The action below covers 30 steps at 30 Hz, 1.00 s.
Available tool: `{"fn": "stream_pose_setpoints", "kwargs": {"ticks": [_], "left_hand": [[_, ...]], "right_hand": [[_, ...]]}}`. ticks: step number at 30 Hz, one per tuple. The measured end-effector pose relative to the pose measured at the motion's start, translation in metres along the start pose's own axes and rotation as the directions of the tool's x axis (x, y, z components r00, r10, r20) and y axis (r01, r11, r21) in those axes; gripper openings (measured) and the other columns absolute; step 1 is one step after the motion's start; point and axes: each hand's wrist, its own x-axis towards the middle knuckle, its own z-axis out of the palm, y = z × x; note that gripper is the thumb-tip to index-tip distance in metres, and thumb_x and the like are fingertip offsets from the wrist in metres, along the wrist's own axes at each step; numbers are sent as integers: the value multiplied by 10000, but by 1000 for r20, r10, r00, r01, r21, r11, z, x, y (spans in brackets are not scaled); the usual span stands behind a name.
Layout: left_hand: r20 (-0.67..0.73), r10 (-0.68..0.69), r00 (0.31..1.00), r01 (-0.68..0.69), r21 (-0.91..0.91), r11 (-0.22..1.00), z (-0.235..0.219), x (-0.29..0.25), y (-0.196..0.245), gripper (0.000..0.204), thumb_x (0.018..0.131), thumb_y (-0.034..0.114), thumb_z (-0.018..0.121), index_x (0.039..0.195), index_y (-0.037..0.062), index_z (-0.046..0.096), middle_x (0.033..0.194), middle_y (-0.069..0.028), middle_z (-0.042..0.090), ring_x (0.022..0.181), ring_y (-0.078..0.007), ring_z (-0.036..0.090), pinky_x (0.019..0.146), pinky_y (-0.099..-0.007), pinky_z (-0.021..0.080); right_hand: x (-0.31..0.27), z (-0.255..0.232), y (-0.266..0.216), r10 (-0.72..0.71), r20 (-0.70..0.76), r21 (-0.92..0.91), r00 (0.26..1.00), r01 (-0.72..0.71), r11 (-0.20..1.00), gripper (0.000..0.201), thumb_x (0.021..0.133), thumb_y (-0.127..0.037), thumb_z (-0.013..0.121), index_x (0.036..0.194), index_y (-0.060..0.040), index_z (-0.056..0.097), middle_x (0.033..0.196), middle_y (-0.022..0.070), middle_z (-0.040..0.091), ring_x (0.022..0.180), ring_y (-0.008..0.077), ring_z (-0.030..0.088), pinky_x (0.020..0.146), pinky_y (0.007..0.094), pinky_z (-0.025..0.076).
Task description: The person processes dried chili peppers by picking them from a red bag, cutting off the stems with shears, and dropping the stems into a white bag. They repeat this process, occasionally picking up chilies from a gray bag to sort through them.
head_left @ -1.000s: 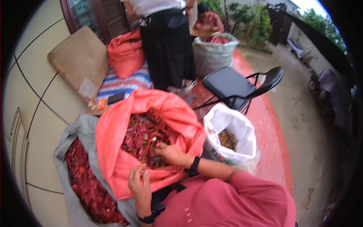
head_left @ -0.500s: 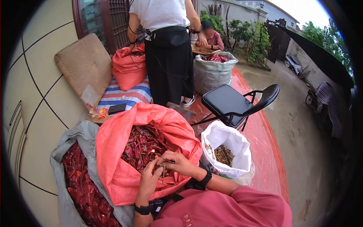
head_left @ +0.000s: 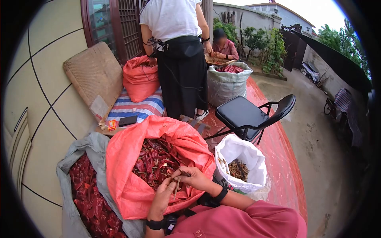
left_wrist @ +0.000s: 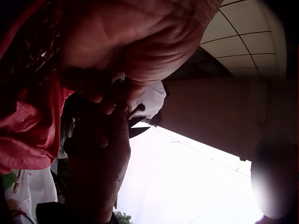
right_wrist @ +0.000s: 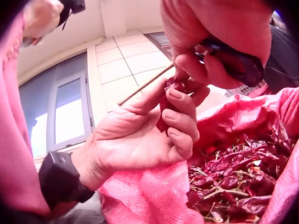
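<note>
My left hand [head_left: 160, 200] and right hand [head_left: 195, 178] meet over the front of an open orange-red sack [head_left: 123, 182] of dried red chilies [head_left: 152, 164]. In the right wrist view, the left hand curls its fingers round a dried chili [right_wrist: 162, 116]. Close against those fingertips, the right hand holds a dark, shiny dried chili [right_wrist: 236, 63] under its curled fingers. A long thin stem [right_wrist: 145, 86] sticks out where the fingertips of both hands meet. The left wrist view is dark, and the hands largely hide what lies between them.
A white bag [head_left: 254, 160] with brown stems stands at the right, before a black folding chair [head_left: 244, 115]. At the left lies a grey sack [head_left: 71, 158] of chilies. A standing person [head_left: 180, 59] and a seated person [head_left: 226, 49] are beyond, near other chili sacks.
The right hand has come up from among the chilies in the sack. The left hand has moved right from near the sack's front to join it. A stem now shows between them.
</note>
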Motion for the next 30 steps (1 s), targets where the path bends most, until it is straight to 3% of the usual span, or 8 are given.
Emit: {"fn": "stream_pose_setpoints", "kwargs": {"ticks": [5,9,14,17,20,23,26,30], "left_hand": [[32,92,995,-97,279,955,2,1,-4,337,1005,256,507,1187,-26,530,982,-6,561,910,-61,491,784,-221,421],[93,2,996,-26,251,968,-3,7,-7,380,1020,258,481,1278,-19,508,1063,-3,566,946,-83,546,832,-217,448],[90,-22,996,-4,280,960,2,-3,1,293,1021,304,475,1010,30,577,731,50,455,638,-57,410,583,-210,355],[97,-87,991,62,233,971,3,-2,-2,347,1022,346,463,906,38,573,639,46,429,561,-53,367,514,-225,304],[151,-67,986,57,68,996,8,-4,-6,419,1025,388,436,826,41,563,601,33,429,527,-58,353,492,-233,282],[178,4,984,-11,42,999,14,-2,1,465,1026,414,421,769,47,547,593,23,436,517,-62,357,488,-232,279],[165,52,985,-63,60,996,16,-1,-3,478,1024,420,421,745,49,535,590,18,444,515,-63,364,489,-230,283],[116,36,993,-32,-37,999,18,3,-7,472,1022,420,427,733,58,518,578,21,426,514,-68,367,494,-228,297]], "right_hand": [[-3,-1,10,-128,-7,-213,992,123,969,155,956,-116,582,1083,-56,647,805,-41,609,658,28,540,532,191,433],[-9,0,-9,95,12,-124,995,-93,988,185,971,-133,565,1105,-30,640,836,-23,619,658,24,515,570,197,417],[-11,5,0,197,-29,73,980,-195,978,167,978,-141,556,1065,-17,624,804,-16,597,644,48,529,582,206,431],[-13,17,13,-53,-161,-84,986,40,996,164,980,-155,556,1031,-9,611,802,-6,600,653,64,547,597,210,440],[-8,19,6,-550,-22,-592,835,432,680,182,984,-176,553,1000,1,590,780,11,586,671,89,567,627,218,456],[-17,35,-10,-113,-236,-38,965,107,994,100,990,-128,524,969,-45,576,675,1,551,513,67,515,485,212,396],[-10,26,-7,200,-155,429,968,-116,896,95,991,-150,527,960,-68,563,632,-24,524,456,50,447,430,211,300],[-8,29,2,168,-232,425,958,-56,904,113,962,-169,581,993,-60,581,638,-19,524,444,52,374,412,212,242]]}}
